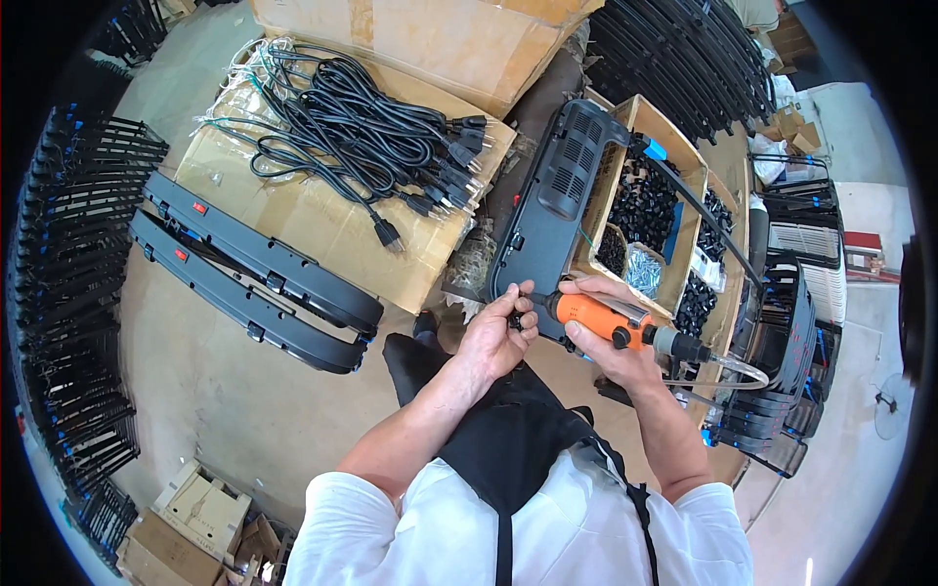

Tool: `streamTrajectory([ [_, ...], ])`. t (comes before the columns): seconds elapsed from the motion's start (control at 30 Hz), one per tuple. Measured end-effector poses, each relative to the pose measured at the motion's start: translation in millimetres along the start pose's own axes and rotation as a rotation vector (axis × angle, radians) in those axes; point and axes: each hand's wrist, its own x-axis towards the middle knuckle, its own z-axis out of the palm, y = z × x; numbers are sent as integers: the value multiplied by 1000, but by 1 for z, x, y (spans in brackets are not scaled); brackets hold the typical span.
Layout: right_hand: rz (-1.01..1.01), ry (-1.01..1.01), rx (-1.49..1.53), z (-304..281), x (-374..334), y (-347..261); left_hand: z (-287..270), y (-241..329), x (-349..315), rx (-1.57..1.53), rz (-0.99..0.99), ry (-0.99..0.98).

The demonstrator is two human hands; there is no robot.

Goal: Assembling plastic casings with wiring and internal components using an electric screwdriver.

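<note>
A long black plastic housing point(528, 234) with a vented raised section lies in front of me, angled away to the right. My right hand point(625, 359) is wrapped round an orange air screwdriver point(598, 318), held nearly level with its nose toward my left hand. A clear hose point(738, 366) leaves its rear end. My left hand point(498, 335) is closed in a pinch at the near end of the housing. A small dark part shows between its fingers, too small to name. The tool's tip is hidden near those fingers.
Wooden bins point(640, 210) at the right hold black plastic parts and silver screws point(644, 271). Black power cords point(362, 127) lie on a cardboard box point(293, 230) at the left. Two long black housings point(254, 278) stand beside it. Stacked black frames point(88, 293) line the far left.
</note>
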Motion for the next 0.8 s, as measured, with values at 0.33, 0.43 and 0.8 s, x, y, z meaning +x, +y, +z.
streamTrajectory([
  [0.33, 142, 17, 60, 30, 43, 9, -3, -6, -16, 344, 89, -1],
  [0.43, 149, -15, -36, 38, 50, 9, -2, -6, -24, 365, 30, -16],
  [0.8, 75, -87, -89, 44, 58, 15, -19, 9, -35, 333, 98, 141],
])
